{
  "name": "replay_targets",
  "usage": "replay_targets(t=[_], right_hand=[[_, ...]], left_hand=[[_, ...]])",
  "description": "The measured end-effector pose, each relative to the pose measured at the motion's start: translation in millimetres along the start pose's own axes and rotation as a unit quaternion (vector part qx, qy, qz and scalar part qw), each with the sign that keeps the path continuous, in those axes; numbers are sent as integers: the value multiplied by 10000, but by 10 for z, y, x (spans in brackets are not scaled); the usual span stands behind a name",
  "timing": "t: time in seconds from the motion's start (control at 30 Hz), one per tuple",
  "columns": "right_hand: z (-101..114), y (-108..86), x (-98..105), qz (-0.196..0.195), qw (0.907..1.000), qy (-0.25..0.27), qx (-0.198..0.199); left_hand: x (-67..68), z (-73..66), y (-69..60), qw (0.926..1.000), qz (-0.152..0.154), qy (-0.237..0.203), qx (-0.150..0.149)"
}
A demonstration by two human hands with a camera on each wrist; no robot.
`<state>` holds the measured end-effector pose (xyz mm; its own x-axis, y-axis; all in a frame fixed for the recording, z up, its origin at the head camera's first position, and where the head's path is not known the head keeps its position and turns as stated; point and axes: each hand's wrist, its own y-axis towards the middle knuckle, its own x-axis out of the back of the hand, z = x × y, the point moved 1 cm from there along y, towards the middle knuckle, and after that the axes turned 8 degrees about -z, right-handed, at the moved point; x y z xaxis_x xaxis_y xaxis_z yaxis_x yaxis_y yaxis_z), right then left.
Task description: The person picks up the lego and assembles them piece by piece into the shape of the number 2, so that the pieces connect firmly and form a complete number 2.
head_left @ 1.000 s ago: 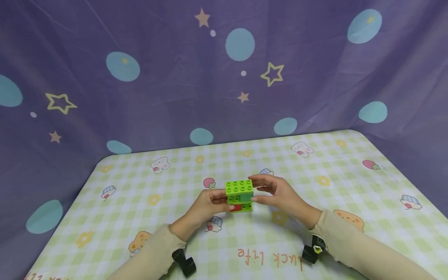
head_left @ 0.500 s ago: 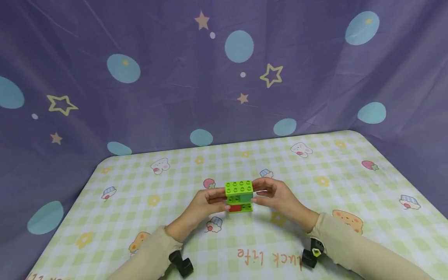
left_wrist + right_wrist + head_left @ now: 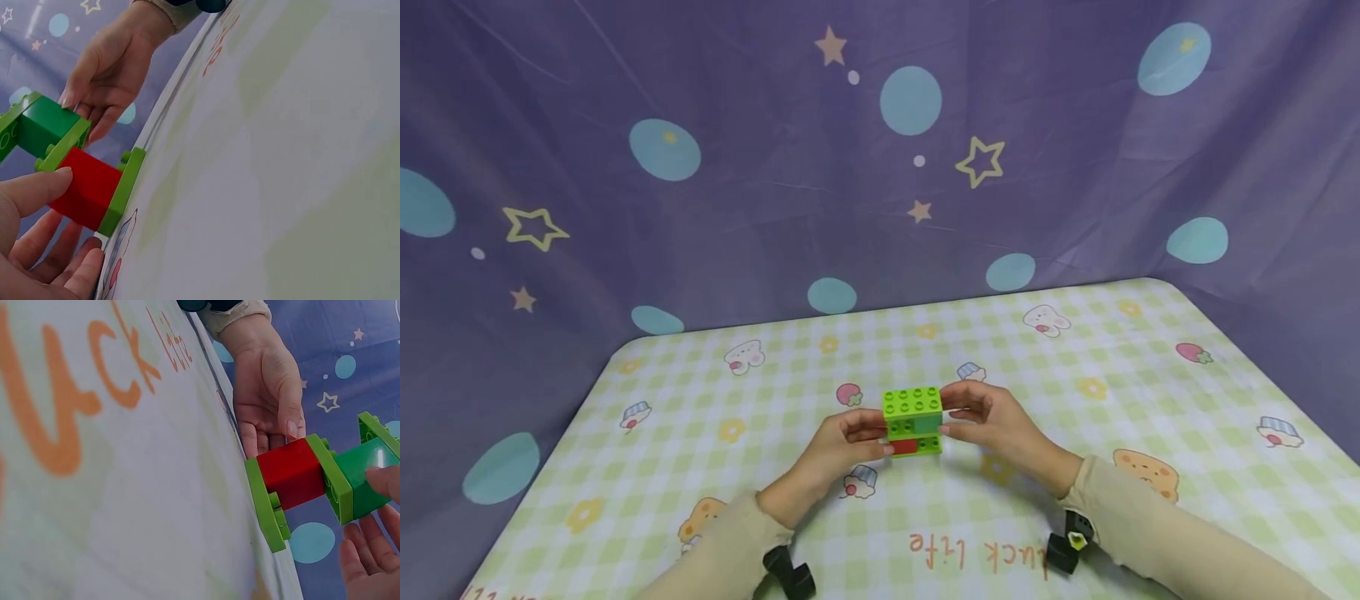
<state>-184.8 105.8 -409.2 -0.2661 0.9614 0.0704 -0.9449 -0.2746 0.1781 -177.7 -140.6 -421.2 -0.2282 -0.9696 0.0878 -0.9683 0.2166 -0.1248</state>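
Note:
A stack of toy building bricks (image 3: 912, 402) stands upright on the table, mid-view. Its layers are a light green plate (image 3: 267, 509) at the bottom, a red brick (image 3: 87, 189) on the left side, another light green plate (image 3: 332, 481), a dark green brick (image 3: 49, 125) on the right side, and a studded light green plate on top. My left hand (image 3: 831, 454) pinches the red brick, thumb on its near face and fingers behind. With thumb in front and fingers behind, my right hand (image 3: 992, 414) holds the dark green brick. Some fingertips are hidden behind the stack.
The table bears a green-and-white checked cloth (image 3: 790, 375) with printed cartoon figures. A purple curtain (image 3: 760, 208) with stars and ovals hangs beyond the far edge. Black wrist cameras (image 3: 1067, 542) sit below both sleeves, close to the cloth.
My left thumb has shifted slightly left, uncovering more of the red brick. My right hand's fingers have dropped a little from the top plate's corner. The stack stays in place.

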Motion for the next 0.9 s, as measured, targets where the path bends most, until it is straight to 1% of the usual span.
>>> replay_targets(t=[0.13,0.23,0.4,0.6,0.77,0.9], right_hand=[[-12,0,-6,25,10000,12,61],[-24,3,-10,46,9999,-1,92],[-24,6,-23,-15,9999,-101,93],[-18,10,-28,-130,9997,-145,165],[-16,15,-31,-106,9996,-148,200],[1,12,-27,-125,9995,-190,225]], left_hand=[[-30,7,-10,9999,-75,-107,10],[-36,16,-21,9998,-108,-150,-37],[-35,18,-29,9998,-140,-125,-116],[-40,13,-19,9997,-122,-181,-118],[-43,8,-13,9997,-121,-174,-99],[-49,-14,-16,9998,-139,-90,-94]])
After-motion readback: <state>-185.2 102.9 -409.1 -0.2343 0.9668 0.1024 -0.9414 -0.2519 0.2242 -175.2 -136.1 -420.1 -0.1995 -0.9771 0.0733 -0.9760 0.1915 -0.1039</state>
